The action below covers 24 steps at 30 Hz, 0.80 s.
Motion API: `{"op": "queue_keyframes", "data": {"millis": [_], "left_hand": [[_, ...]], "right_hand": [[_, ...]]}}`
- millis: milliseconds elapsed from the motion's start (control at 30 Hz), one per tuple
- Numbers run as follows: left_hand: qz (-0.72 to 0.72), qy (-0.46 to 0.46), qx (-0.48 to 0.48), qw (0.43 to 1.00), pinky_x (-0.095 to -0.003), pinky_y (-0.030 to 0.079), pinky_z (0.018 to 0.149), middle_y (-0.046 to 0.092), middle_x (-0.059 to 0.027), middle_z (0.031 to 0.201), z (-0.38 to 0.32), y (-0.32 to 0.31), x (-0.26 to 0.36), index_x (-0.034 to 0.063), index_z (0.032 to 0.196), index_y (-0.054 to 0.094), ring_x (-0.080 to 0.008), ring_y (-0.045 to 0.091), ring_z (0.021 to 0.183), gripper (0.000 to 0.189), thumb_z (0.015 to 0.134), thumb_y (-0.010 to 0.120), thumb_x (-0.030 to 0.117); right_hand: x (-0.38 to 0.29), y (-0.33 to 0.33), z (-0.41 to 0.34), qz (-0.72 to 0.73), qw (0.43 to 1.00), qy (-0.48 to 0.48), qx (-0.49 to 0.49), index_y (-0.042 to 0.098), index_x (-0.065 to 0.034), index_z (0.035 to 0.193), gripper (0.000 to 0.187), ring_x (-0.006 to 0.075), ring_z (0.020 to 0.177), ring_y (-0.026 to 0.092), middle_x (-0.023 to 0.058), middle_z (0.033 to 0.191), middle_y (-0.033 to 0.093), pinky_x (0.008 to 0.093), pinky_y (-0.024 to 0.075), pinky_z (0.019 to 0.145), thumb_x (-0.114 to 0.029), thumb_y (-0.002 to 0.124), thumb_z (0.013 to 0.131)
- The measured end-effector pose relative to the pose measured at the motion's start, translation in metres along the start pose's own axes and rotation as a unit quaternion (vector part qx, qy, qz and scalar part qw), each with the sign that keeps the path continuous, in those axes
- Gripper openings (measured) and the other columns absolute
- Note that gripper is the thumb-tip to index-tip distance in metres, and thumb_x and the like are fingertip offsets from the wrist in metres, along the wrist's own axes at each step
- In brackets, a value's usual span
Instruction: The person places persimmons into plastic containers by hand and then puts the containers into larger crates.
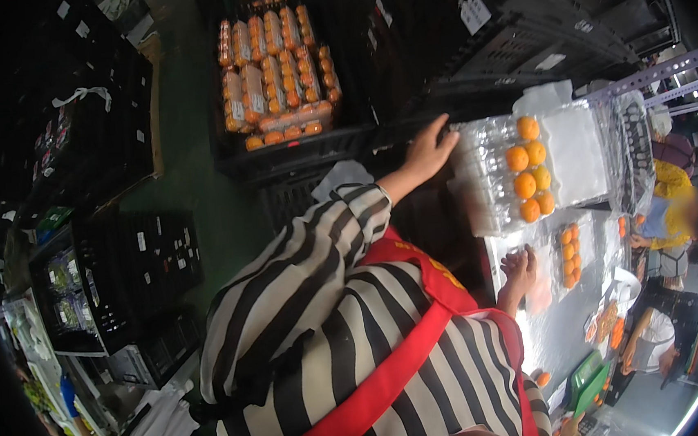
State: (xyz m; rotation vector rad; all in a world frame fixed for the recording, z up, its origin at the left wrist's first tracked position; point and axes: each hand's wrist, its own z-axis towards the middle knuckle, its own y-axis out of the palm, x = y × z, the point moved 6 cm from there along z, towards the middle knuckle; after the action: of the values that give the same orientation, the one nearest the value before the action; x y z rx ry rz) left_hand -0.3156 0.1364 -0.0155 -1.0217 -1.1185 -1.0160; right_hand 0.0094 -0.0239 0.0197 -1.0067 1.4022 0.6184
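My left hand (pixel 432 152) is stretched out with thumb and fingers apart, beside the near edge of a stack of clear plastic trays (pixel 486 176). I see nothing held in it; whether a fingertip touches the trays I cannot tell. Several oranges (pixel 525 185) sit in two rows at the far side of that stack. Over the metal tabletop (pixel 555 340), my right hand (pixel 518 272) has loosely bent fingers and nothing visible in its grasp. Just past it lies a clear tray holding a row of small oranges (pixel 568 255). White sheets (pixel 574 154) lie beyond the stacked trays.
A black crate (pixel 294 151) holds packed oranges (pixel 276 70) on my left. Large black crates (pixel 532 44) stand stacked beside the table. Across it are a person in yellow (pixel 671 208) and one in white (pixel 656 332). A green basket (pixel 588 377) is at the right.
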Motion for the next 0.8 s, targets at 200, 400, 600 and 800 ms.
{"op": "queue_keyframes", "data": {"millis": [200,400,600,800], "left_hand": [[0.171,-0.082,-0.07,0.979,-0.0377,0.046,0.088,0.06,-0.0167,0.112,-0.085,-0.074,-0.104,0.0034,0.113,0.061,-0.0332,0.057,0.104,0.034,0.084,0.059,0.021],[0.383,-0.02,0.072,0.921,-0.0451,0.041,0.091,0.056,-0.0159,0.112,-0.114,-0.18,-0.089,0.0055,0.112,0.059,-0.0368,0.051,0.106,0.034,0.078,0.059,0.01],[0.614,-0.089,0.101,0.778,-0.0535,0.022,0.108,0.036,-0.0175,0.142,-0.09,-0.275,-0.068,0.005,0.139,0.036,-0.0341,0.026,0.135,0.062,0.081,0.057,0.013],[0.638,-0.104,0.056,0.761,-0.0513,0.018,0.11,0.027,-0.0175,0.147,-0.095,-0.284,-0.111,0.0045,0.145,0.021,-0.0338,0.023,0.137,0.074,0.08,0.055,0.012]], "right_hand": [[0.04,0.0,-0.024,-0.047,0.996,0.076,-0.022,0.061,0.0011,0.087,0.023,0.009,0.052,0.054,0.0049,0.065,0.059,0.0206,0.0412,0.047,-0.02,0.057,0.092],[0.042,-0.001,-0.026,-0.076,0.992,0.081,-0.057,0.06,0.0,0.087,0.022,0.009,0.054,0.056,0.0049,0.067,0.06,0.0203,0.0413,0.048,-0.021,0.058,0.092],[0.06,0.001,-0.044,-0.088,0.98,0.131,-0.12,0.063,-0.0014,0.098,0.019,0.0075,0.057,0.055,0.0024,0.069,0.06,0.0203,0.0415,0.052,-0.019,0.059,0.091],[0.077,0.005,-0.077,-0.071,0.972,0.138,-0.176,0.063,-0.0008,0.097,0.016,0.0058,0.056,0.05,-0.0001,0.068,0.059,0.0195,0.0386,0.051,-0.015,0.057,0.092]]}}
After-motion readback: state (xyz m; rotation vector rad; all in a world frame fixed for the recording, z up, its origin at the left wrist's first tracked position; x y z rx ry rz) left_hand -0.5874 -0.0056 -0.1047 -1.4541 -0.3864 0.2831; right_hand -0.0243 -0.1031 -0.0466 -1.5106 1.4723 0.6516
